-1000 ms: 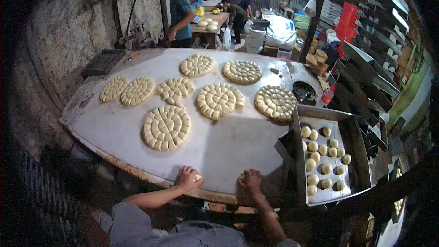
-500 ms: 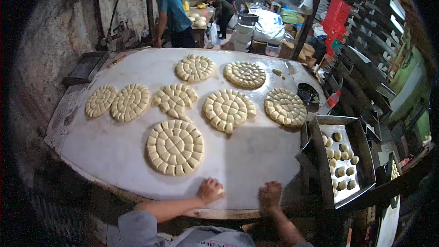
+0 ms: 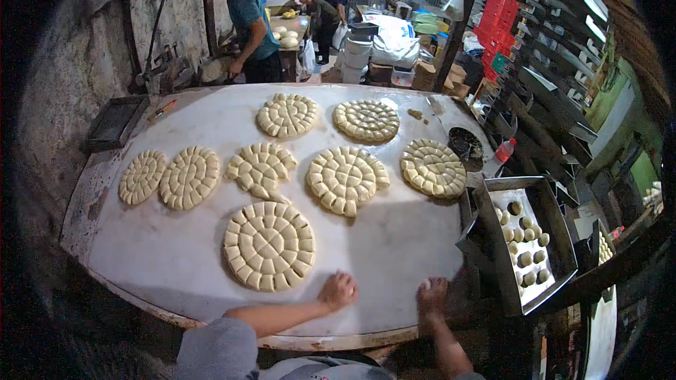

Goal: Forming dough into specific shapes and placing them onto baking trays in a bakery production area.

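Note:
My left hand [image 3: 338, 289] rests as a loose fist on the white floured table [image 3: 394, 239], just right of the nearest round of cut dough [image 3: 269, 244]. My right hand [image 3: 432, 295] presses on the table's front edge, fingers curled, with a small pale bit at its fingertips that I cannot make out. Several more dough rounds divided into small pieces lie across the table, among them one in the middle [image 3: 345, 179] and one at the right [image 3: 432, 167]. A metal tray [image 3: 558, 236] with several dough balls stands right of my right hand.
A person in a teal shirt [image 3: 246, 21] works beyond the table's far edge; two more people stand further back. A dark tray [image 3: 113, 123] leans at the far left. A dark bowl [image 3: 465, 144] and a bottle [image 3: 501, 153] sit at the right edge. Racks line the right side.
The view has shifted so the table fills more of it. Both hands stay at the front edge; my left hand has curled into a fist by the nearest dough round.

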The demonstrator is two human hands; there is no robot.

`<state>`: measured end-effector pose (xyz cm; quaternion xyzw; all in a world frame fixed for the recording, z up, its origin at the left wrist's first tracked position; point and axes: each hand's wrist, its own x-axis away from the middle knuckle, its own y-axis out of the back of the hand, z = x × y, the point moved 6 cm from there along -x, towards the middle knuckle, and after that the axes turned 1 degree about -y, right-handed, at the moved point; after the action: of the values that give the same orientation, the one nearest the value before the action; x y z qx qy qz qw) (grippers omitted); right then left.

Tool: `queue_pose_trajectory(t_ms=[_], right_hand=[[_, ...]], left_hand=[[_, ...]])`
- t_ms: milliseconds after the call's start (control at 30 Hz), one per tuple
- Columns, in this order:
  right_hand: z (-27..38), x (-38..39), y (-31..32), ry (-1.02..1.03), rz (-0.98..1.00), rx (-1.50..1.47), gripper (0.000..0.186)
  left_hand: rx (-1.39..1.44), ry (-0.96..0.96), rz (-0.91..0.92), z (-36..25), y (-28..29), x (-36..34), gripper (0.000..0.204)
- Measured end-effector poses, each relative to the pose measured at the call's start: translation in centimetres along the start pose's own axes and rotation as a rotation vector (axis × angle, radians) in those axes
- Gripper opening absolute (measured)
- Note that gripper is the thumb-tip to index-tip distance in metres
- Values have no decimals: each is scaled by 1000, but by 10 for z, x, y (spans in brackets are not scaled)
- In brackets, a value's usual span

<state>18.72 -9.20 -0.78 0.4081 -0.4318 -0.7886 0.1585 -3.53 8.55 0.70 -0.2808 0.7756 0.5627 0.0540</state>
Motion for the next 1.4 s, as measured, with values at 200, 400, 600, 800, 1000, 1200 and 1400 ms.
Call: queue_pose_trajectory(t_ms=[200, 400, 600, 800, 1000, 1200, 1400], right_hand=[[38, -46, -18, -155, 182, -24, 17], [30, -13, 6, 185, 137, -165, 16], [24, -8, -45, 180, 360, -251, 24], [15, 32, 33, -81, 915, -815, 30], [-23, 64, 147, 15, 1168, -1369, 43], [-82, 32, 267, -133, 892, -1374, 45], [-169, -35, 361, -338, 172, -1131, 48]], left_hand=[[132, 310, -85, -39, -47, -67, 14], [4, 1, 58, -62, -14, -2, 14], [-100, 275, -35, -43, -34, -16, 20], [265, 722, 1142, -74, -1, -29, 36], [564, 130, 167, -247, 75, -292, 38], [367, -306, -551, -312, 15, -423, 25], [80, -127, -312, -245, -47, -411, 45]])
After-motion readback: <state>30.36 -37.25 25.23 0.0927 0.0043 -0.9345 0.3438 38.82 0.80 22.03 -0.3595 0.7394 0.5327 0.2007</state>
